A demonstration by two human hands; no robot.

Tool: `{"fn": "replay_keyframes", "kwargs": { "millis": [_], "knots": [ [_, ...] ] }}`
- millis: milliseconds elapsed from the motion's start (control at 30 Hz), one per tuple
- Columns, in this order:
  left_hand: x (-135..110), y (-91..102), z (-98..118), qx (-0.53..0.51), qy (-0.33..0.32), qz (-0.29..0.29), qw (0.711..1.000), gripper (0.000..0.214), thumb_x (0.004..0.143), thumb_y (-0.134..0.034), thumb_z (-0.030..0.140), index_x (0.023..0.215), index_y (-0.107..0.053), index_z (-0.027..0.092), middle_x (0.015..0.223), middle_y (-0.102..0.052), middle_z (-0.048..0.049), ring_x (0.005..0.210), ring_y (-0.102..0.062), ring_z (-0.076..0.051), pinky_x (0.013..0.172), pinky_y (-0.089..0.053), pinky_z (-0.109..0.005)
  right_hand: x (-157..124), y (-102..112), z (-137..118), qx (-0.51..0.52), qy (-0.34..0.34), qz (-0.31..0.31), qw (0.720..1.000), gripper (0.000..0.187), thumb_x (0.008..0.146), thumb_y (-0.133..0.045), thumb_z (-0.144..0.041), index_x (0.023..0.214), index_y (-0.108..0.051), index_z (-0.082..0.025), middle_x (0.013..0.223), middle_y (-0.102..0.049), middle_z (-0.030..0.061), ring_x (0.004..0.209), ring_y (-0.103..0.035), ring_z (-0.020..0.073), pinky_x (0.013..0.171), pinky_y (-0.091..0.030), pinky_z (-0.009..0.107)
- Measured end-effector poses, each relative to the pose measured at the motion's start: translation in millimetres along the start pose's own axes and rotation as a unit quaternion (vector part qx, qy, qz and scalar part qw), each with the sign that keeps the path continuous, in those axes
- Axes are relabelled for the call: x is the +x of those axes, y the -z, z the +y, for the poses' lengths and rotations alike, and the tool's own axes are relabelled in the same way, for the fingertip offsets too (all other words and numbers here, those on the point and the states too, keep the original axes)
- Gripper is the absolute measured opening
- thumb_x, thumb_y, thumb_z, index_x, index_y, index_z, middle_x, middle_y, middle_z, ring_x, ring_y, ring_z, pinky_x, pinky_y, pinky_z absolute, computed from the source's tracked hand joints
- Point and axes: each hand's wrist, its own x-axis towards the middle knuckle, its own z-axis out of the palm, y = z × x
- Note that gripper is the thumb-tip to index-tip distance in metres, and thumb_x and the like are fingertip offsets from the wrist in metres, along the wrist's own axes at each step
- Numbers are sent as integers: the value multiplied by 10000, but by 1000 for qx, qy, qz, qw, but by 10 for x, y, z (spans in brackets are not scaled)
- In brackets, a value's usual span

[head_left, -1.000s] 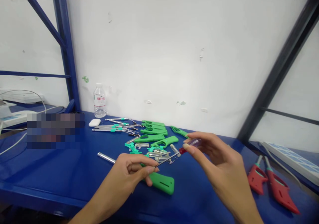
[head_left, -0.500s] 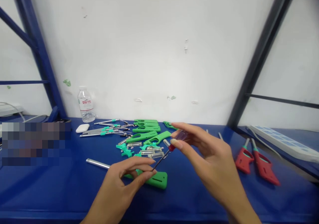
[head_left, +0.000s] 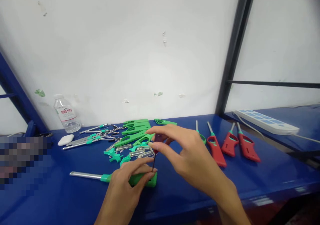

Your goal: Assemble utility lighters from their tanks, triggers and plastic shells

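My right hand grips the dark red handle of a screwdriver between thumb and fingers. Its thin shaft points almost straight down. At the lower end of that shaft, my left hand is closed, thumb and fingertips pinched around the tip; whether a small part is also there is hidden. Beneath the left hand a green long-necked lighter lies on the blue table, its metal barrel pointing left. The left fingers cover the middle of its body.
Beyond my hands lie green handle shells, clear fuel tanks, teal parts and metal lighter barrels with wires. A water bottle and white case stand left. Red lighters and a power strip are right.
The view has turned to the right. The screwdriver has swung from a slant to nearly upright, and both hands have shifted along the lighter toward its handle end.
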Motion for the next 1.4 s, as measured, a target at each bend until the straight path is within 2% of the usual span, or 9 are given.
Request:
{"fn": "replay_keyframes", "kwargs": {
  "millis": [100, 267, 500, 800, 1100, 1200, 1400],
  "knots": [
    [-1, -18, -63, 23, -3, -7, 1000, 251, 883, -728, 342, 1119, -801, 300, 936, -855, 20, 882, -823, -222, 818, -647, -275, 7, -26, 3, -12, -2, -25, 1000, 234, 1010, -703, -139, 1223, -752, -224, 1108, -802, -21, 993, -736, 141, 916, -549, 244],
    [16, -9, -33, 46, -13, -31, 998, 231, 911, -716, 337, 1112, -802, 262, 977, -855, -12, 870, -822, -227, 817, -648, -293, 22, -35, -11, -4, -24, -54, 998, 228, 1026, -690, -185, 1236, -762, -238, 1171, -809, -13, 1078, -734, 168, 958, -542, 286],
    [22, -10, -25, 75, -24, -30, 996, 180, 919, -701, 320, 1053, -815, 286, 963, -853, 17, 881, -815, -211, 803, -633, -278, 36, -43, 4, 3, -33, -64, 997, 241, 1031, -684, -190, 1252, -767, -238, 1175, -809, -8, 1084, -733, 166, 969, -533, 286],
    [-3, -25, -79, 98, -58, -15, 993, 190, 943, -680, 280, 1084, -798, 327, 972, -852, 65, 904, -821, -184, 821, -621, -244, 22, -60, 29, -5, -45, -60, 997, 272, 1032, -685, -181, 1288, -749, -249, 1174, -800, -6, 1073, -724, 174, 961, -527, 314],
    [3, -18, -63, 109, -53, -19, 992, 194, 937, -704, 268, 1094, -806, 315, 987, -852, 60, 891, -823, -189, 821, -626, -248, 23, -52, 20, -4, -50, -64, 997, 274, 1036, -679, -186, 1288, -745, -270, 1122, -803, -5, 1032, -731, 188, 935, -546, 336],
    [-2, -22, -68, 103, -71, -5, 992, 242, 923, -716, 246, 1141, -786, 324, 952, -852, 72, 853, -823, -186, 805, -629, -249, 33, -59, 18, -12, -48, -65, 997, 293, 1036, -675, -187, 1304, -740, -287, 1124, -802, -2, 1033, -731, 196, 939, -549, 342],
    [3, -38, -73, 135, -101, -5, 986, 224, 935, -717, 216, 1115, -787, 331, 958, -847, 67, 849, -816, -183, 796, -631, -254, 30, -70, 48, -8, -43, -79, 996, 280, 1039, -673, -204, 1300, -752, -266, 1176, -806, 11, 1078, -731, 200, 981, -545, 344]
  ]
}}
